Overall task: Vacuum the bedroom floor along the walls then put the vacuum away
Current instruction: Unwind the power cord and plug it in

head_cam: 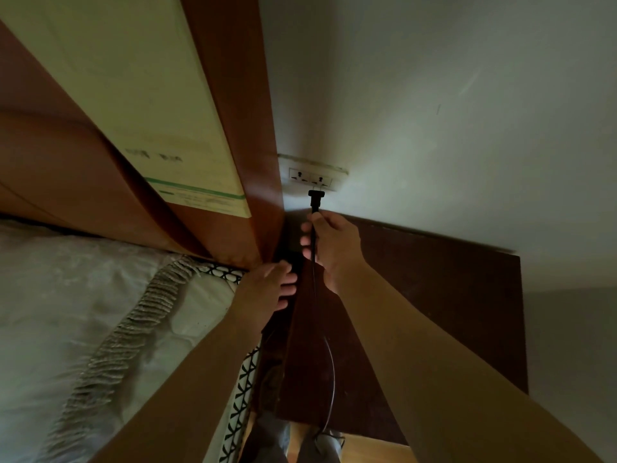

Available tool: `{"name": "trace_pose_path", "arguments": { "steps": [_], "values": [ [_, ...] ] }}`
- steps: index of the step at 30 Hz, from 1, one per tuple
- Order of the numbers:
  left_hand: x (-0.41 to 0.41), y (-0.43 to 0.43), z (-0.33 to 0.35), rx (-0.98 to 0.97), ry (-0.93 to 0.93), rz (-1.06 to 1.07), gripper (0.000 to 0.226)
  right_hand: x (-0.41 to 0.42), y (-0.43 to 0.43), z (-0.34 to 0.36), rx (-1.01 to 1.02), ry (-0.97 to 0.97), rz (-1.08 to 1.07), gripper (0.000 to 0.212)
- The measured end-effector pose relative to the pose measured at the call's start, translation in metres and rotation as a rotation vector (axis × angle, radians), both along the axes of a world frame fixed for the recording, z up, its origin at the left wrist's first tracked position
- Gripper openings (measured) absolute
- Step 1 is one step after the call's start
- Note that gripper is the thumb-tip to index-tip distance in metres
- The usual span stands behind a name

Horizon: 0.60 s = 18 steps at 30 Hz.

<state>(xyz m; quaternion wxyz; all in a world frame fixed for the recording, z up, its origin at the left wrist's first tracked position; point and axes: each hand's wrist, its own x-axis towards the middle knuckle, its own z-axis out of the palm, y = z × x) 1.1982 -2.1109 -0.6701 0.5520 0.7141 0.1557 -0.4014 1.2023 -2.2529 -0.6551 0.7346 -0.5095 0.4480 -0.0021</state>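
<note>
Black power cord (pixel 329 362) was gripped in the right hand (pixel 334 245), fingers and thumb curled closed round it just behind the plug (pixel 316 195). Straight ahead of the grip, along the cord's line, the plug stood at the right-hand outlet of the white wall socket (pixel 302 178), touching its face or very nearly so. Whether the prongs were seated could not be determined.

The cord's long axis ran from the socket through the fist and on behind the grip, down across the dark wooden cabinet (pixel 434 295) toward the floor, where it left the view. The vacuum itself was not in view.

The left hand (pixel 267 289) lay below and to the left of the grip, at the mattress (pixel 100 295) corner beside the cabinet. Its fingers were spread and relaxed, holding nothing. The right hand was plainly the nearer to the socket.

Judgement: the coming move, in or out, turns on travel along that one axis, square to the socket face. A slanted pull on the cord rather than the plug body risks bending the prongs or straining the lead.
</note>
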Motion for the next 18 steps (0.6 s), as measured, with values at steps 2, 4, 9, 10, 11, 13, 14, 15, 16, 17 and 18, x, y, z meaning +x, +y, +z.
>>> {"name": "trace_pose_path", "arguments": {
  "steps": [2,4,9,10,11,13,14,15,16,17,18],
  "values": [
    [-0.005,0.012,-0.005,0.019,0.029,-0.014,0.027,0.002,0.001,-0.001,-0.005,0.0,0.001,0.017],
    [-0.008,0.021,-0.008,0.032,0.043,-0.017,0.026,0.002,0.002,-0.004,-0.015,-0.007,-0.002,0.016],
    [-0.01,0.03,-0.009,0.042,0.032,-0.038,0.023,0.0,0.007,-0.013,-0.016,-0.018,-0.091,0.018],
    [-0.01,0.031,-0.009,0.041,0.033,-0.038,0.023,0.001,0.009,-0.014,-0.003,-0.018,-0.121,0.018],
    [-0.01,0.032,-0.009,0.042,0.035,-0.037,0.022,0.001,0.011,-0.014,0.011,-0.021,-0.144,0.017],
    [-0.01,0.036,-0.011,0.042,0.044,-0.032,0.022,0.005,0.017,-0.012,0.037,-0.035,-0.17,0.016],
    [-0.011,0.038,-0.012,0.044,0.049,-0.031,0.023,0.006,0.02,-0.011,0.046,-0.038,-0.182,0.016],
    [-0.011,0.04,-0.013,0.047,0.053,-0.033,0.023,0.008,0.022,-0.011,0.054,-0.037,-0.198,0.016],
    [-0.011,0.042,-0.014,0.05,0.057,-0.033,0.023,0.008,0.023,-0.011,0.064,-0.034,-0.221,0.015],
    [-0.011,0.045,-0.015,0.051,0.063,-0.03,0.022,0.008,0.023,-0.011,0.075,-0.032,-0.245,0.015],
    [-0.012,0.048,-0.015,0.052,0.068,-0.024,0.021,0.008,0.022,-0.012,0.085,-0.031,-0.263,0.015]
  ]
}}
